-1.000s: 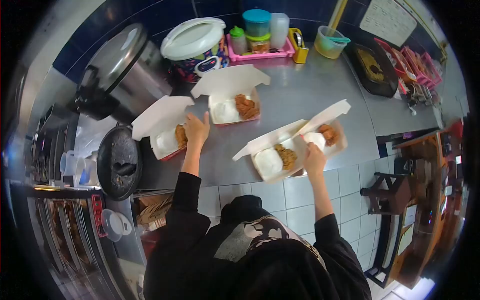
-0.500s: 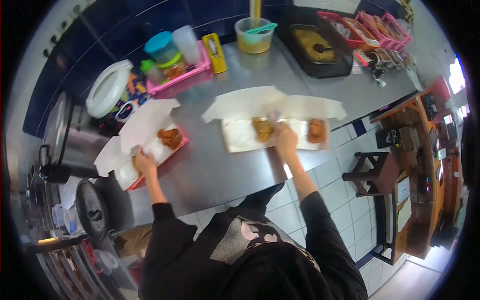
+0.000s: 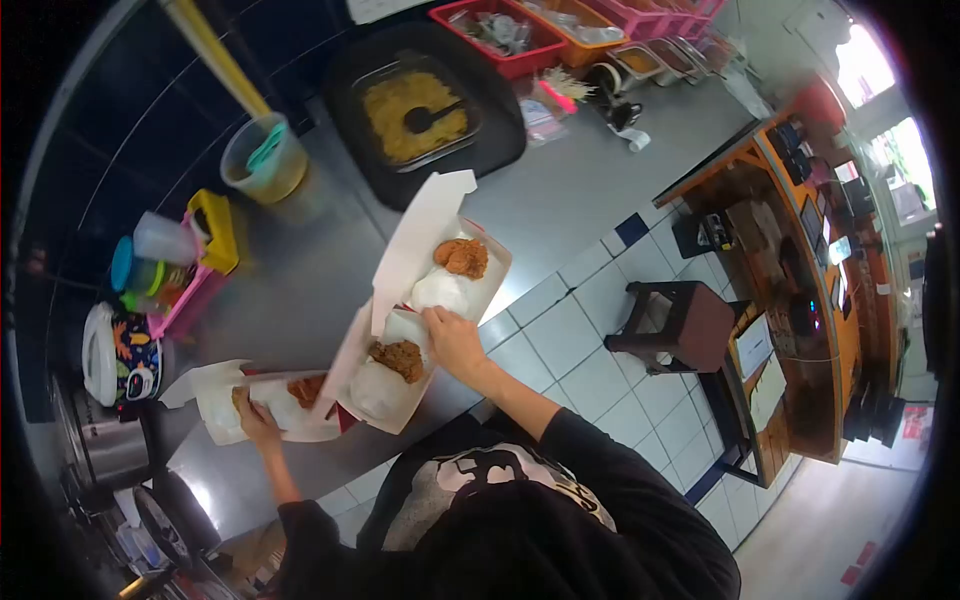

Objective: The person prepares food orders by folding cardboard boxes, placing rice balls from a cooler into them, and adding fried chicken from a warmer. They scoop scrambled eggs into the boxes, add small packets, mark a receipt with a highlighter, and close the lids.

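My right hand is closed on the adjoining walls of two open white cardboard food boxes. The upper box holds a piece of fried chicken and a white mound. In the lower box are a browner chicken piece and a white mound. My left hand is closed over the walls of the left boxes; its fingertips are partly hidden. A brown piece lies by its fingers, and fried chicken is partly covered by a lid flap.
A black tray with a dish of yellow food stands at the back. Nearby are a tub, a yellow holder and a red basket. A brown stool stands on the tiled floor right of the counter.
The view has turned to the right, so the counter appears rotated. The right-hand boxes now lie closer to the left ones, a lid overlapping them. Both hands keep their places at the boxes.
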The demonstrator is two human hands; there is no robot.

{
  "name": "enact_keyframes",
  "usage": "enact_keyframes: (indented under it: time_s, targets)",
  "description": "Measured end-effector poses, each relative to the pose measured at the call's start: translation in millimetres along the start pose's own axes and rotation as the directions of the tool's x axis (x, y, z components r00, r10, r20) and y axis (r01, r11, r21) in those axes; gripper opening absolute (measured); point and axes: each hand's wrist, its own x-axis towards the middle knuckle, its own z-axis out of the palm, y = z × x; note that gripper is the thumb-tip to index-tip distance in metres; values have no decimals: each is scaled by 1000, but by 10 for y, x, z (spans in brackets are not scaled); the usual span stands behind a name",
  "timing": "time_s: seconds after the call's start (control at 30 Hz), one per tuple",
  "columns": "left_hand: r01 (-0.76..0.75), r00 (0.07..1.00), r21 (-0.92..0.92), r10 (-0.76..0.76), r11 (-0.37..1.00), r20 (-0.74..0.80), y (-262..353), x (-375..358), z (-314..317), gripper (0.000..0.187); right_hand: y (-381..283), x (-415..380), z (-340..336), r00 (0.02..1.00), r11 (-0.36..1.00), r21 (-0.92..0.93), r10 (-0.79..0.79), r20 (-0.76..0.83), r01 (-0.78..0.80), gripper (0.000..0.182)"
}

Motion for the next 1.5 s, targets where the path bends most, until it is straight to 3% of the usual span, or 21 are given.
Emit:
enact_keyframes:
  time_s: [0.13, 0.23, 0.3, 0.4, 0.5, 0.63, 0.7, 0.77, 0.83, 0.87, 0.93, 0.97, 1.03, 1.1, 1.13, 1.17, 1.2, 1.27, 1.33, 1.43, 1.5]
  targets:
    - [28, 996, 60, -23, 998, -92, 858, 17, 512, 34, 785, 148, -647, 994, 994, 25, 103, -31, -102, 21]
    - [153, 983, 79, -144, 985, -110, 1442, -24, 816, 33, 1379, 373, -932, 986, 995, 90, 54, -155, -41, 17]
    - [236, 967, 84, -225, 968, -123, 1671, -28, 1030, 32, 1644, 547, -1120, 994, 995, 96, -7, -110, 17, 16]
    - [198, 963, 201, -152, 959, -222, 1967, -74, 1466, 33, 1891, 767, -1280, 998, 993, 101, -56, -30, 59, 17]
    - [224, 962, 230, -177, 947, -207, 2427, -19, 1785, 33, 2077, 923, -1319, 979, 986, 41, -166, 120, 162, 25]
    - [298, 941, 19, -290, 954, -177, 2790, 12, 1923, 30, 2332, 1098, -1613, 976, 983, 147, -138, 170, 113, 24]
    - [324, 904, -42, -322, 945, -283, 2886, -25, 1977, 33, 2450, 1144, -1837, 977, 961, 258, -146, 159, 101, 23]
    - [329, 858, -106, -344, 938, -383, 2933, 1, 2018, 37, 2779, 1209, -2114, 928, 879, 310, -307, -211, 361, 23]
    - [373, 752, -80, -352, 924, -558, 3792, 261, 1966, 36, 3212, 1340, -2565, 942, 929, 333, -45, -332, 162, 19]
    - [396, 689, -70, -347, 915, -636, 4225, 382, 2002, 35, 3573, 1465, -2672, 839, 962, 214, -26, -543, 168, 22]
    - [207, 743, -4, -160, 978, -650, 4593, 509, 2167, 30, 4141, 1594, -2897, 767, 963, 182, 270, -582, -201, 27]
    - [105, 752, 25, -63, 994, -656, 4750, 579, 2296, 27, 4389, 1680, -2936, 754, 928, 282, 365, -546, -245, 31]
    - [-27, 859, -375, -171, 927, -483, 5043, 680, 2687, 22, 4690, 1777, -2931, 782, 858, 415, 472, -406, -303, 37]
    - [-247, 937, -278, 155, 928, -313, 5688, 879, 2967, 18, 4795, 1866, -2942, 850, 807, 482, 484, -208, -341, 40]
    - [-214, 976, -446, 175, 869, -127, 5808, 877, 3182, 16, 4823, 1884, -2952, 859, 785, 509, 487, -157, -352, 40]
    - [-170, 977, -601, 214, 781, 2, 6054, 909, 3341, 14, 4844, 1889, -2965, 867, 763, 534, 488, -105, -364, 40]
    - [-103, 932, -624, 295, 774, 212, 6368, 1044, 3360, 15, 4854, 1884, -2968, 871, 739, 558, 487, -55, -378, 40]
    - [316, 824, -769, 241, 555, 513, 6573, 985, 3798, 17, 4833, 1790, -2960, 879, 662, 648, 476, 26, -378, 38]
    - [623, 628, -639, 197, 452, 752, 6617, 889, 4278, 31, 4796, 1686, -3043, 869, 605, 662, 471, 151, -442, 34]
    - [633, 639, -563, 52, 532, 767, 6919, 889, 4549, 40, 4797, 1545, -3037, 878, 572, 710, 458, 140, -412, 36]
    - [755, 583, -528, -31, 390, 812, 7103, 952, 4594, 55, 4870, 1510, -3057, 819, 609, 601, 555, 145, -519, 37]
